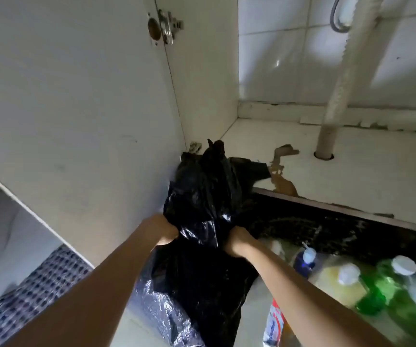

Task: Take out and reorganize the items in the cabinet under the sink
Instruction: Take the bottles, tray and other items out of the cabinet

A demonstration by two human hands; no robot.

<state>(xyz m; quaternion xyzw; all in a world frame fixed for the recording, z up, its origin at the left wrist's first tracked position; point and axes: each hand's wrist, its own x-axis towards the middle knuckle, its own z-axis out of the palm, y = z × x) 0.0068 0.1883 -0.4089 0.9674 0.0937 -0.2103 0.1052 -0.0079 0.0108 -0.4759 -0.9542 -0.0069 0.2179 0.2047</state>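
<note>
A large crumpled black plastic bag (207, 196) lies half over the front left edge of the sink cabinet's white floor (339, 176) and hangs down toward me. My left hand (163, 230) is clenched on the bag's left side. My right hand (238, 240) is clenched on its right side, close beside the left. The bag's top end reaches into the cabinet's left corner; its lower part hides the floor under my arms.
The open white cabinet door (76, 108) stands at left. A white drain hose (339, 83) runs into the stained cabinet floor. On the ground at right stand a blue bottle (306, 259), a yellow bottle (339, 281) and green bottles (387, 284); a red-white tube (274, 321) lies nearby. A patterned mat (39, 289) lies at left.
</note>
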